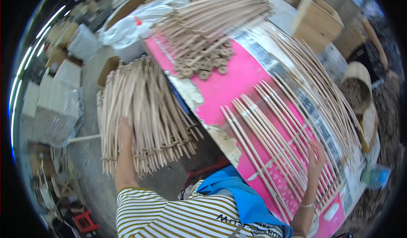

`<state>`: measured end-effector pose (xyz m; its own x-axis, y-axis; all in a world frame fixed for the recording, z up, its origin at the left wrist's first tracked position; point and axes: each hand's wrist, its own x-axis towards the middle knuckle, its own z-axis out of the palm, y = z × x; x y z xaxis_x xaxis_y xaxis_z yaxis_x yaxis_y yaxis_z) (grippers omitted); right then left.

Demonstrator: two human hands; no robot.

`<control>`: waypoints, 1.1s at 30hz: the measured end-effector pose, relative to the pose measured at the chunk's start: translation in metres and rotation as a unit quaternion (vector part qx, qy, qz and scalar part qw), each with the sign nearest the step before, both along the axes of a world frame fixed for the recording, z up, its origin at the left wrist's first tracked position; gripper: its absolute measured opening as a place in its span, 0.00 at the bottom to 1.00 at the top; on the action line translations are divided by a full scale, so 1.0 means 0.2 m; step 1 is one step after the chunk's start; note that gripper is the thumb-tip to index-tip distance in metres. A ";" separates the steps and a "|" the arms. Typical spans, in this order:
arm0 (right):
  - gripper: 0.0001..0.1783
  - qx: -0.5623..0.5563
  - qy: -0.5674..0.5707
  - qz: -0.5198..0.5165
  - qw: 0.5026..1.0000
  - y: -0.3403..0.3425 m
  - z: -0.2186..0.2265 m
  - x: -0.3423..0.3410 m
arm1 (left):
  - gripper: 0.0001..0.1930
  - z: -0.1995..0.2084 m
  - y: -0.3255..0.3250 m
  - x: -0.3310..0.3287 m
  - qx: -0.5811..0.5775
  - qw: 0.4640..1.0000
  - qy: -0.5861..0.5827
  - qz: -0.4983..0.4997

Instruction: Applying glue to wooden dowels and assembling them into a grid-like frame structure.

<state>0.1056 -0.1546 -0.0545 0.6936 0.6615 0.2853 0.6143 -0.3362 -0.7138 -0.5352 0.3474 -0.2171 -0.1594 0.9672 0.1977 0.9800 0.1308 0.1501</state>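
Head view: left hand (125,132) on hanging-end stick pile (146,106), can't tell if gripping; pile spreads ahead and right of it. Right hand (316,158) fingers part-curled over rods (268,137), can't tell if grasping; rods under and left of it, on pink table (218,100). Rings (204,74) well ahead, left of right hand.

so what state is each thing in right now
Left stick stack: piled thick
Laid-out sticks: side by side, in groups
Wooden rings: heaped loosely
Wooden box: open
Round container: open, brown contents showing
Left hand: against the left stick stack
Right hand: at the laid-out sticks, grip unclear
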 end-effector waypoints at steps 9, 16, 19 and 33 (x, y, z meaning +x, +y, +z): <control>0.09 0.007 0.043 -0.022 0.999 0.00 0.02 -0.02 | 0.23 0.11 0.01 0.12 -0.059 0.988 0.137 -0.031; 0.10 -0.065 -0.060 -0.076 0.993 -0.13 -0.09 0.04 | 0.25 0.23 0.06 0.11 0.146 0.972 0.118 -0.143; 0.10 -0.099 -0.151 -0.118 0.976 -0.20 -0.13 0.11 | 0.13 0.60 -0.14 0.80 0.173 0.939 -0.065 -0.291; 0.04 -0.130 -0.146 -0.094 0.976 -0.19 -0.19 0.28 | 0.19 0.63 -0.08 2.26 0.063 0.808 -0.018 -0.586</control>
